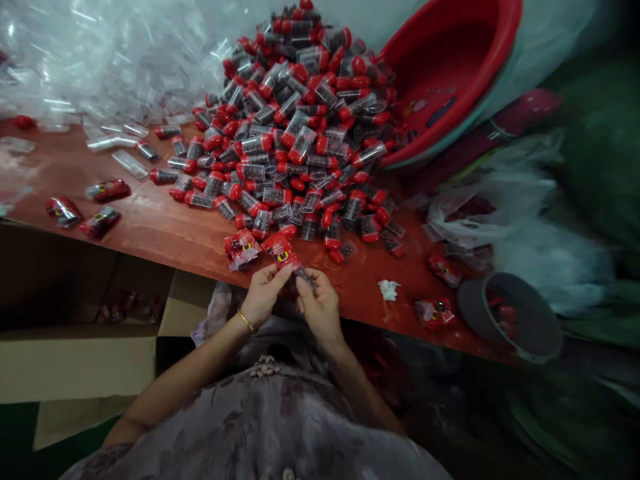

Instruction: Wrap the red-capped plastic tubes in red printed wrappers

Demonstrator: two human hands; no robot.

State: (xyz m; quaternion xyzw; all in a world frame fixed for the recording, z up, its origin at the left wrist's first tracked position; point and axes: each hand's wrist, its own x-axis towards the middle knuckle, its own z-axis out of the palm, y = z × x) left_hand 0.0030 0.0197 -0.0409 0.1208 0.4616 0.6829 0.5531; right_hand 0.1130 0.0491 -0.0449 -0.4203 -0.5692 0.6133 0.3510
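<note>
At the table's front edge, my left hand (266, 293) pinches a red printed wrapper (280, 249) between thumb and fingers. My right hand (319, 303) is closed on a small clear tube with dark contents (305, 277), its end close to the wrapper. Whether the tube is inside the wrapper's mouth I cannot tell. Beside the wrapper lies another red printed packet (242, 249). Just beyond both hands rises a big heap of clear tubes with red caps (295, 140), many showing dark contents.
Loose clear empty tubes (145, 73) cover the back left. Several wrapped packets (107, 191) lie left on the red table (175, 233). A red basin (470, 73) leans behind. To the right are a grey bowl (510, 320) and plastic bags (535, 247). An open carton (80, 367) stands below left.
</note>
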